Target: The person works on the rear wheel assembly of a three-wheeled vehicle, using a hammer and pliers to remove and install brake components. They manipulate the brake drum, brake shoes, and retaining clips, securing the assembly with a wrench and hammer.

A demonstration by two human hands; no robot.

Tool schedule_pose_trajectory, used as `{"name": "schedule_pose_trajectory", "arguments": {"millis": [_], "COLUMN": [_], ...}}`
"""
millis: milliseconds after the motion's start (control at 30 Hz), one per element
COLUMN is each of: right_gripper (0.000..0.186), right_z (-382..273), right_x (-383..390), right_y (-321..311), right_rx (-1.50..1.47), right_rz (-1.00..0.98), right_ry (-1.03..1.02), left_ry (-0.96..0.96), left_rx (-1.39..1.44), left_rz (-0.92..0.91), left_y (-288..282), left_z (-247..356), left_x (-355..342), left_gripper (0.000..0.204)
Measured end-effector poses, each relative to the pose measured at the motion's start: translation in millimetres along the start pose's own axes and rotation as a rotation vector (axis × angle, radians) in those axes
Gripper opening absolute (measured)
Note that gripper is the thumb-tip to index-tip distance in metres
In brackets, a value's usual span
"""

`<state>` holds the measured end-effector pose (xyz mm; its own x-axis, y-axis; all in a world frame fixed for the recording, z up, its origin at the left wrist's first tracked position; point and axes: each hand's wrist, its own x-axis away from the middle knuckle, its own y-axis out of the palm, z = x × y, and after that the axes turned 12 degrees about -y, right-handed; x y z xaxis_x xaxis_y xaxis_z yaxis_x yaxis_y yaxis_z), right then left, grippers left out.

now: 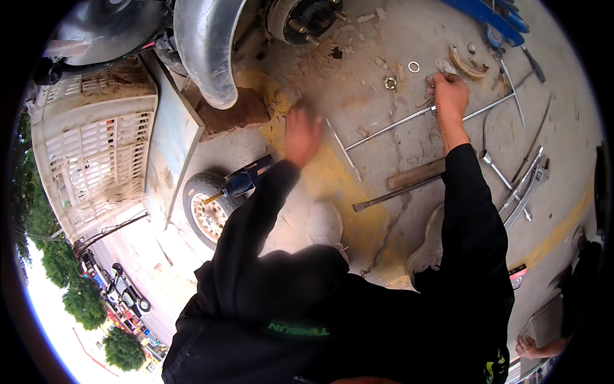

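Left hand (303, 136) motion-blurred over the yellow-stained floor (332, 169), just beside a brown block (236, 115); can't tell if it grips anything. Right hand (449, 93) low over the floor farther right, fingers curled in toward the thumb; whether something is pinched there, can't tell. Just beyond its knuckles lies a curved tan piece (470, 66); a pale metal ring (414, 66) and a castellated nut (390, 82) sit left of it, apart from each other, on dusty concrete. A long metal bar (396, 126) with a crosspiece at its left end runs toward the right hand, partly hidden near it. Nearer the body: a wooden handle (409, 176) and a flat-tipped pry bar (384, 199), side by side, both running under the right sleeve in view. Wrenches (511, 185) lie right of that arm; blue jack (495, 24) upper right. Top centre: hub with studs (300, 22), next to a grey fender (208, 54). Left side: white slatted crate (96, 153), pale board (173, 137) leaning, small wheel (204, 208) with a blue tool (242, 181) against it. Another person's hand (529, 347) at lower right.
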<state>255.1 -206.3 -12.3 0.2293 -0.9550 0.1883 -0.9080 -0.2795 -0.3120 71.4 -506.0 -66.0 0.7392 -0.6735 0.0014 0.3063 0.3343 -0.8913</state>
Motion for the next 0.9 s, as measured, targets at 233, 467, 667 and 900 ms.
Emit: {"name": "schedule_pose_trajectory", "arguments": {"millis": [233, 467, 667, 900], "right_gripper": [0.021, 0.021, 0.016, 0.014], "right_z": [-93, -127, -133, -132], "right_x": [31, 55, 65, 65], "right_y": [68, 134, 139, 148], "right_rx": [-0.771, -0.362, 0.194, 0.381], "right_rz": [-0.325, -0.309, -0.064, 0.097], "right_ry": [0.004, -0.413, -0.784, -1.092], "left_ry": [0.054, 0.059, 0.063, 0.066], "left_rx": [-0.126, -0.132, -0.104, -0.104], "left_rz": [0.005, 0.016, 0.037, 0.033], "left_y": [9, 8, 6, 6], "left_z": [-13, -10, -11, -12], "left_x": [13, 11, 11, 10], "left_gripper": [0.057, 0.060, 0.058, 0.058]}}
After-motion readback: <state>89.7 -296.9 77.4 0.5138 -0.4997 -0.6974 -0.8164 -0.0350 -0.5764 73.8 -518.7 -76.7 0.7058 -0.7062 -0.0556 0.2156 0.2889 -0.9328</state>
